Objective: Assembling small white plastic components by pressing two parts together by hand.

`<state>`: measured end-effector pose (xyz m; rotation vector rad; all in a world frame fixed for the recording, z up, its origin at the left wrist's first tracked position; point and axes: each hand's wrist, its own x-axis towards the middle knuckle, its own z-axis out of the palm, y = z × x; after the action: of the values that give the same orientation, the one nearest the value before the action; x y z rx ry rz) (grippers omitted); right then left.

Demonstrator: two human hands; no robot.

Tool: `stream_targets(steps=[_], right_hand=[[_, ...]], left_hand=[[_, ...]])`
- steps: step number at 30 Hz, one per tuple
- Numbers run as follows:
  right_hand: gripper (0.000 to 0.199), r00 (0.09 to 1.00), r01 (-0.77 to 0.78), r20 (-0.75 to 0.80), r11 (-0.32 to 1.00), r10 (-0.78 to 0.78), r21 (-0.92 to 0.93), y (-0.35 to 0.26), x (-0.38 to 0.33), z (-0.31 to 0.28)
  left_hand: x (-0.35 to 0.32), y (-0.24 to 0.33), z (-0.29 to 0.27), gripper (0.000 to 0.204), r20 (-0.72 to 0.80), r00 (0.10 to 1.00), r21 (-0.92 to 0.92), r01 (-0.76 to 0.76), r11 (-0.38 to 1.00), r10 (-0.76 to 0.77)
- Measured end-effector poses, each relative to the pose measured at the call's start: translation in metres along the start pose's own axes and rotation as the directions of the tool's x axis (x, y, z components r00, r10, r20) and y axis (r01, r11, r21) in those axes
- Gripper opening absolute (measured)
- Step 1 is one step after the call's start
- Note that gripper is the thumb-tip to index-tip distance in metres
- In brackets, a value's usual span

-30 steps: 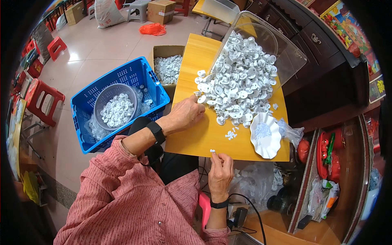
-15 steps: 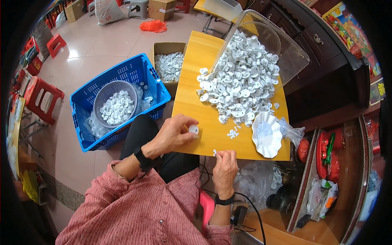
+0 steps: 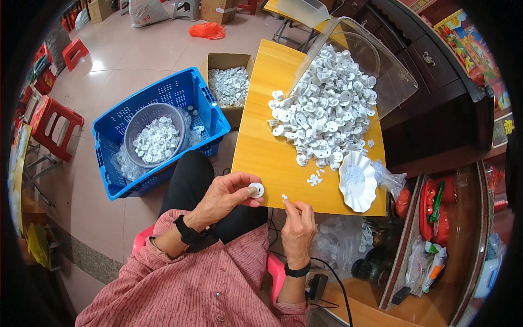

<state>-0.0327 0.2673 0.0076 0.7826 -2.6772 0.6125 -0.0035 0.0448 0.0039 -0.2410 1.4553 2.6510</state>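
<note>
1. A yellow counter [image 3: 272,163] is standing over a tiled floor.
2. The left hand [image 3: 226,196] is pinching a white disc [image 3: 256,190] by its rim; it looks light and stiff.
3. The right hand [image 3: 298,223] is pinching a tiny clip [image 3: 284,197].
4. A pile of parts [image 3: 327,117] is lying beyond.

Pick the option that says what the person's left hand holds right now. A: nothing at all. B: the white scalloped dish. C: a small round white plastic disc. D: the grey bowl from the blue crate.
C: the left hand pinches a small round white plastic disc at its fingertips over the edge of the yellow table, while the white scalloped dish rests on the table and the grey bowl sits in the blue crate.
</note>
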Motion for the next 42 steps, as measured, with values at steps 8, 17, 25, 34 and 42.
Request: stream_targets(steps=[8, 17, 25, 34, 42], right_hand=[[0.03, 0.992, -0.117, -0.029, 0.985, 0.122, 0.123, -0.013, 0.004, 0.003], [0.021, 0.991, -0.112, -0.064, 0.992, 0.116, 0.054, -0.026, 0.014, 0.008], [0.031, 0.997, -0.055, 0.051, 0.991, 0.062, -0.12, -0.028, 0.007, 0.007], [0.039, 0.996, -0.075, 0.029, 0.991, 0.079, -0.109, -0.026, 0.004, 0.01], [0.036, 0.999, -0.042, 0.001, 0.999, 0.042, -0.021, -0.024, 0.003, 0.011]], left_hand=[[-0.006, -0.001, -0.004, 0.027, -0.005, 1.0, -0.04, -0.006, 0.999, 0.005], [-0.009, 0.0, -0.012, 0.029, -0.014, 1.0, -0.084, -0.028, 0.996, 0.027], [-0.007, -0.007, -0.015, 0.03, -0.005, 1.0, -0.115, -0.031, 0.993, 0.031], [-0.006, -0.005, -0.014, 0.03, -0.012, 1.0, -0.113, -0.023, 0.993, 0.022], [-0.006, -0.004, -0.013, 0.029, -0.025, 1.0, -0.105, -0.015, 0.994, 0.012]])
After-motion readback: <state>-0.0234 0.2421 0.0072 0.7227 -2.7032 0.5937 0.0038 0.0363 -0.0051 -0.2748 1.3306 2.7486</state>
